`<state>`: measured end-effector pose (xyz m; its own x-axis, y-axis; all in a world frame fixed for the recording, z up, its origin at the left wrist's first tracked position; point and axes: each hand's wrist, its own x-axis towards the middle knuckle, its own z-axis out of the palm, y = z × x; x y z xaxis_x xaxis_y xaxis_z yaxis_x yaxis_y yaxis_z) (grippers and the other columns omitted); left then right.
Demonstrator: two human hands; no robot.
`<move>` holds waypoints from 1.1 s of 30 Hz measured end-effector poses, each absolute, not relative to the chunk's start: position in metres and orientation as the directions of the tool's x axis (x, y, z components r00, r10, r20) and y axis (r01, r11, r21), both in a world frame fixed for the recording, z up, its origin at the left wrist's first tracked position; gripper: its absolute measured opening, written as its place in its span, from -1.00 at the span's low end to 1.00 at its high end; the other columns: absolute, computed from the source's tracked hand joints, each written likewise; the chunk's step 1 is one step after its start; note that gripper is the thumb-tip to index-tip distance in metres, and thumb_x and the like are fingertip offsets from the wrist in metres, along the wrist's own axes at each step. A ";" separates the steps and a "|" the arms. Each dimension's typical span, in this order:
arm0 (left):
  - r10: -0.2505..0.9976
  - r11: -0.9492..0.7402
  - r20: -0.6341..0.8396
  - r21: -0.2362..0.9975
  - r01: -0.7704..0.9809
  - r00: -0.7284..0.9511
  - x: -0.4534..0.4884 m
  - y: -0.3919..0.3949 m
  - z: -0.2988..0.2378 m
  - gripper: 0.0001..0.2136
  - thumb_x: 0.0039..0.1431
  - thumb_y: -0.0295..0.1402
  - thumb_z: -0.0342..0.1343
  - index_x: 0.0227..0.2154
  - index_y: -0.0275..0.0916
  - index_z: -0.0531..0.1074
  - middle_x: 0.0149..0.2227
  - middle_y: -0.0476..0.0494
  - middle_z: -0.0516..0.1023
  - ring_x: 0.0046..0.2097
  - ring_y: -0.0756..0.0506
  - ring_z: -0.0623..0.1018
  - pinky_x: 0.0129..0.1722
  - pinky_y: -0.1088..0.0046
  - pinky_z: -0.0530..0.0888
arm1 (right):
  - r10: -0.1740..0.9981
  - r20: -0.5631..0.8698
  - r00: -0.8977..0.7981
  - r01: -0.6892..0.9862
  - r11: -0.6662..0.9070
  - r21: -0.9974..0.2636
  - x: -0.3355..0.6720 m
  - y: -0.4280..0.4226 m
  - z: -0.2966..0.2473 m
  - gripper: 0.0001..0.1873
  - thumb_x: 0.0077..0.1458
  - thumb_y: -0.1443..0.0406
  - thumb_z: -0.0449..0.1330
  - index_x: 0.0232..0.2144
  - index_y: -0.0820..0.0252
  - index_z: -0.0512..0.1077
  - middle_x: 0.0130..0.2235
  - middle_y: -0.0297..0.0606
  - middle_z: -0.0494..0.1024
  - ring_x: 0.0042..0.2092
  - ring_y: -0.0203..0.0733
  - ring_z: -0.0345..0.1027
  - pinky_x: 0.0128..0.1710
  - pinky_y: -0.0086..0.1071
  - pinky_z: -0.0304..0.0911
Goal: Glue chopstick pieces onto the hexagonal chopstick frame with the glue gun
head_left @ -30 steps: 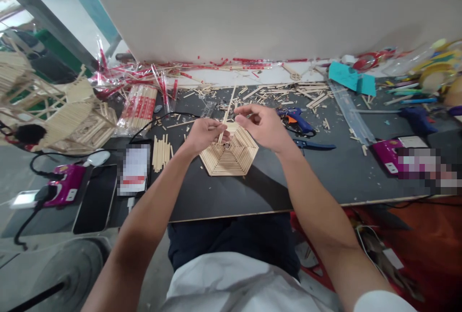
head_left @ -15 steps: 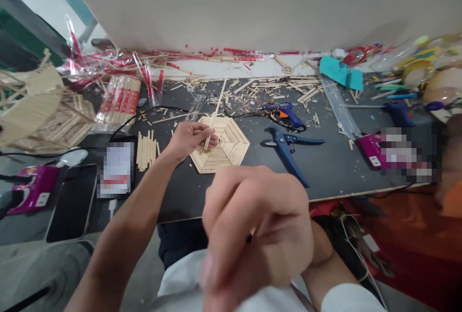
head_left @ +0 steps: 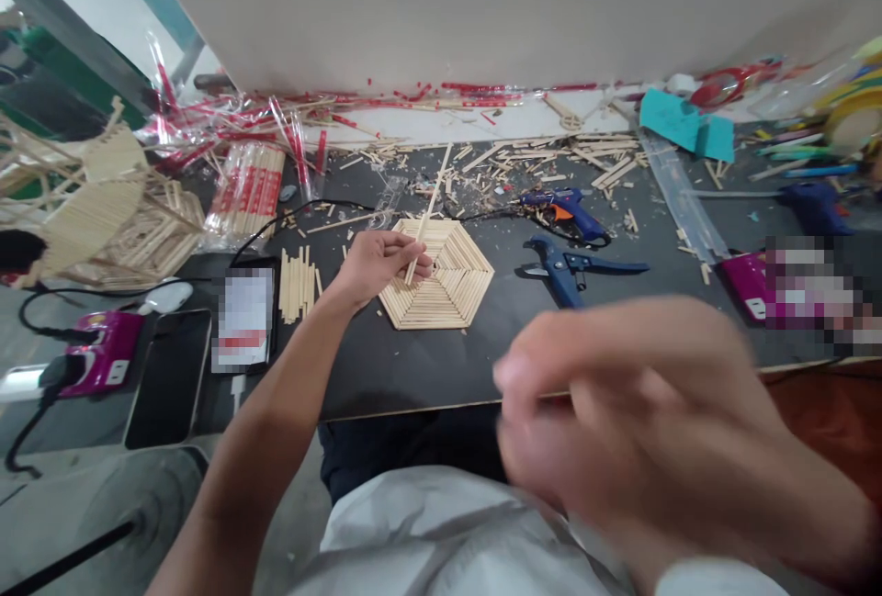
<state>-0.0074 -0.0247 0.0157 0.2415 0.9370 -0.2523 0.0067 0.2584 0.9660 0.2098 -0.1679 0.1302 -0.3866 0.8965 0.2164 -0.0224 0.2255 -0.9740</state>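
Note:
My left hand [head_left: 378,265] pinches a long thin wooden stick [head_left: 434,187] that slants up and away over a flat hexagon made of wooden sticks [head_left: 451,293] on the black tabletop [head_left: 427,366]. The stick's lower end rests near the hexagon's centre. My right hand [head_left: 640,412] is raised close to the camera, large and blurred, away from the table; nothing shows in it and its fingers look loosely curled. A small pile of cut sticks [head_left: 298,282] lies left of the hexagon.
Blue cutters [head_left: 575,267] and a blue glue gun [head_left: 565,208] lie right of the hexagon. Stick offcuts and red-printed wrappers [head_left: 248,187] litter the back. A stick model [head_left: 103,210], a phone [head_left: 169,376] and magenta devices [head_left: 100,353] sit at the left.
My right hand let go of the stick, rose towards the camera, then swung to the right. The left hand kept holding the stick on the hexagon.

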 end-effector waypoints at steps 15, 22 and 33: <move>0.883 0.359 -0.359 0.932 0.057 0.301 -0.008 -0.026 0.018 -0.86 0.22 -0.38 0.29 -0.35 -0.38 0.52 -0.37 -0.25 0.67 -0.39 -0.03 0.66 -0.31 0.40 0.64 | 0.976 -0.174 -0.133 0.986 0.113 -0.120 0.371 -0.111 0.011 -0.06 0.17 -0.09 0.16 0.39 0.40 0.11 0.29 0.25 0.32 0.30 0.44 0.23 0.23 0.15 0.27; 0.866 0.397 -0.391 0.917 0.048 0.310 -0.008 -0.026 0.017 -0.83 0.14 -0.36 0.37 -0.38 -0.38 0.55 -0.39 -0.23 0.66 -0.40 -0.03 0.62 -0.32 0.40 0.62 | 0.961 -0.276 -0.005 0.985 -0.042 -0.166 0.345 -0.100 0.035 -0.72 0.21 0.24 0.00 -0.17 0.22 0.44 -0.24 -0.02 0.59 -0.22 0.11 0.53 -0.27 -0.18 0.34; 0.844 0.423 -0.399 0.906 0.013 0.359 -0.006 -0.029 0.023 -0.75 0.09 -0.32 0.43 -0.29 -0.43 0.59 -0.34 -0.27 0.69 -0.38 -0.05 0.66 -0.23 0.35 0.65 | 0.862 -0.400 -0.313 0.844 0.059 -0.533 0.271 -0.055 0.055 -0.65 0.25 0.02 0.04 -0.29 0.14 0.42 -0.28 -0.18 0.58 -0.28 -0.09 0.42 -0.31 -0.29 0.22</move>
<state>-0.0055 -0.0291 0.0231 0.3590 0.8436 -0.3993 0.0127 0.4233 0.9059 0.2710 -0.0551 0.0553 -0.3129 0.8616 -0.3997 0.8440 0.0592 -0.5330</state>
